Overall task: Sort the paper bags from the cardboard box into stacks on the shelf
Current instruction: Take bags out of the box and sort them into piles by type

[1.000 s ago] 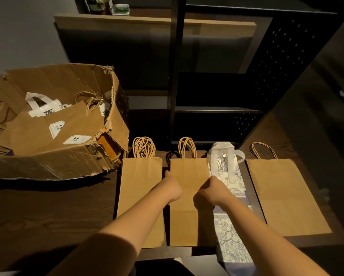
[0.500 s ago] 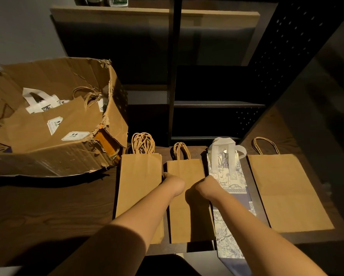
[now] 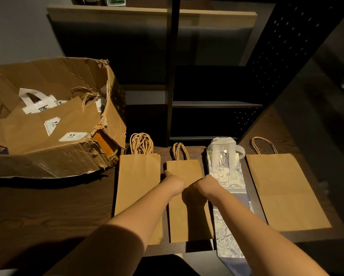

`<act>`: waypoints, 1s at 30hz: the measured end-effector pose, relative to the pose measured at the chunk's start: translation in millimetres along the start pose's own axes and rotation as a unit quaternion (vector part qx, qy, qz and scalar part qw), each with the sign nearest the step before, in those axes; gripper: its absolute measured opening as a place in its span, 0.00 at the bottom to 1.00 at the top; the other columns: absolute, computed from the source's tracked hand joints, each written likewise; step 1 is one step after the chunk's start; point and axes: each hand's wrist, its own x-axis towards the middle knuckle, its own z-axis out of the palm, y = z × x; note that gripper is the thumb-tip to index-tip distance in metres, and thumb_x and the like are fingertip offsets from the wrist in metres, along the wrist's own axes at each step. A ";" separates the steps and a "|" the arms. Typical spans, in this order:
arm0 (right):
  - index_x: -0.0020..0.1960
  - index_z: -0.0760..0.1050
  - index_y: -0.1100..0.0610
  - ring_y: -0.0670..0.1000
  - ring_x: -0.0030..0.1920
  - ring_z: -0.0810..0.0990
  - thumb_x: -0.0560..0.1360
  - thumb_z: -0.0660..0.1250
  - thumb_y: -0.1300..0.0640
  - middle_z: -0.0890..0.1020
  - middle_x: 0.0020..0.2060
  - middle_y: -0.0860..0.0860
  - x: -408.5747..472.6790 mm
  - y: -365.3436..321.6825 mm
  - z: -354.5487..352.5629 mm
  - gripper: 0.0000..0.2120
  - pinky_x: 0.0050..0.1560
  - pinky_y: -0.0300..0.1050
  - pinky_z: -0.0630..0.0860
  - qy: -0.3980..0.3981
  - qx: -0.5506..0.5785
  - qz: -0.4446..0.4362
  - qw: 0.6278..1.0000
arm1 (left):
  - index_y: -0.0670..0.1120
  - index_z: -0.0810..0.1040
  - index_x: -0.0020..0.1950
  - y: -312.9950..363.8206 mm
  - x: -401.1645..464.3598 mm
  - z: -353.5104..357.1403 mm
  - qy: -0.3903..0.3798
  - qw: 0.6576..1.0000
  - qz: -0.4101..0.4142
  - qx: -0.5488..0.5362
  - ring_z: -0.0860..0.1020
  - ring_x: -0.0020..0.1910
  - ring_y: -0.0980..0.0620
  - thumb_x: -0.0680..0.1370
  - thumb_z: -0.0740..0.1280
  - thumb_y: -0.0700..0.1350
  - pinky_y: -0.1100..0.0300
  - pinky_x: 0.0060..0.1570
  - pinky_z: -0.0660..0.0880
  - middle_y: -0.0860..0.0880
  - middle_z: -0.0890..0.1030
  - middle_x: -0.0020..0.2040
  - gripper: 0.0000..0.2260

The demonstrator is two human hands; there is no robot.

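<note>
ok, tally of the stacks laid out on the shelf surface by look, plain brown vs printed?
Plain brown kraft stacks: 3, the left stack, the middle stack, the right stack.
Blue-and-white printed stacks: 1, the printed stack.
Total: 4 stacks. Bags per stack can't be counted.

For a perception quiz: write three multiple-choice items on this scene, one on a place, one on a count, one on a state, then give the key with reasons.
1. Where does the blue-and-white patterned bag lie?
A. inside the cardboard box
B. between two brown stacks
C. leftmost in the row

2. How many stacks lie in the row on the shelf?
A. two
B. four
C. six

3. What state is the cardboard box in?
A. torn, still holding bags
B. sealed shut
C. flattened

Key: 1 B, brown bags flank it on both sides; 2 B, three brown stacks plus the patterned one; 3 A, its ragged corner gapes and bags lie inside.
</note>
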 end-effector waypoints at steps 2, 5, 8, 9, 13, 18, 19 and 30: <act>0.34 0.63 0.58 0.49 0.31 0.65 0.76 0.59 0.66 0.67 0.32 0.53 -1.1 -0.3 0.3 0.13 0.29 0.40 0.60 0.003 -0.002 0.000 1.000 | 0.43 0.48 0.78 1.5 2.7 8.5 0.014 0.969 -0.025 -0.245 0.60 0.74 0.43 0.84 0.52 0.47 0.55 0.60 0.68 0.42 0.62 0.75 0.25; 0.33 0.63 0.59 0.49 0.31 0.65 0.76 0.59 0.67 0.66 0.31 0.54 -2.8 -1.4 -0.1 0.14 0.29 0.41 0.59 0.006 -0.030 -0.008 1.000 | 0.50 0.40 0.79 16.0 13.1 6.2 0.078 0.816 -0.089 -0.566 0.69 0.70 0.43 0.81 0.57 0.43 0.62 0.34 0.64 0.41 0.66 0.73 0.32; 0.31 0.61 0.58 0.48 0.30 0.63 0.77 0.57 0.67 0.65 0.30 0.53 -4.7 -1.8 -0.9 0.16 0.29 0.38 0.59 -0.003 -0.070 -0.026 0.997 | 0.43 0.47 0.79 7.8 2.8 8.9 0.059 0.841 -0.149 -0.516 0.59 0.75 0.43 0.84 0.55 0.47 0.54 0.61 0.68 0.41 0.61 0.76 0.27; 0.31 0.60 0.58 0.47 0.30 0.63 0.77 0.57 0.67 0.64 0.30 0.53 -7.5 -3.7 -1.8 0.17 0.28 0.38 0.58 -0.007 -0.086 -0.037 0.996 | 0.42 0.50 0.78 4.2 -5.4 3.8 0.043 0.886 -0.131 -0.442 0.55 0.76 0.42 0.84 0.55 0.48 0.51 0.70 0.60 0.42 0.58 0.77 0.25; 0.41 0.67 0.61 0.51 0.33 0.70 0.76 0.59 0.67 0.71 0.36 0.55 -12.5 -6.8 -0.4 0.05 0.29 0.39 0.62 0.047 -0.070 -0.074 0.994 | 0.39 0.57 0.76 1.2 -3.1 3.2 0.064 0.829 -0.083 -0.549 0.59 0.75 0.40 0.83 0.56 0.42 0.46 0.74 0.53 0.39 0.64 0.74 0.22; 0.64 0.68 0.61 0.58 0.54 0.77 0.77 0.63 0.58 0.72 0.58 0.58 -26.3 -21.9 -3.4 0.16 0.47 0.44 0.72 0.113 -0.132 -0.162 0.971 | 0.36 0.74 0.63 -15.2 -36.4 8.6 0.179 0.706 -0.078 -0.680 0.76 0.49 0.46 0.81 0.57 0.39 0.54 0.48 0.74 0.41 0.78 0.52 0.14; 0.63 0.71 0.60 0.56 0.52 0.78 0.77 0.64 0.58 0.75 0.57 0.57 -30.6 -28.4 -4.6 0.15 0.47 0.44 0.73 0.116 -0.130 -0.182 0.968 | 0.38 0.76 0.61 -21.3 -43.4 10.9 0.202 0.698 -0.077 -0.683 0.77 0.48 0.46 0.80 0.59 0.40 0.54 0.47 0.75 0.42 0.79 0.52 0.13; 0.45 0.77 0.51 0.47 0.37 0.78 0.78 0.65 0.57 0.80 0.36 0.48 -105.5 -153.8 -2.4 0.04 0.38 0.41 0.75 0.119 0.019 -0.396 0.910 | 0.53 0.77 0.45 -118.6 -154.7 54.7 0.408 0.551 -0.045 -0.727 0.78 0.40 0.53 0.78 0.66 0.48 0.53 0.46 0.79 0.52 0.79 0.40 0.03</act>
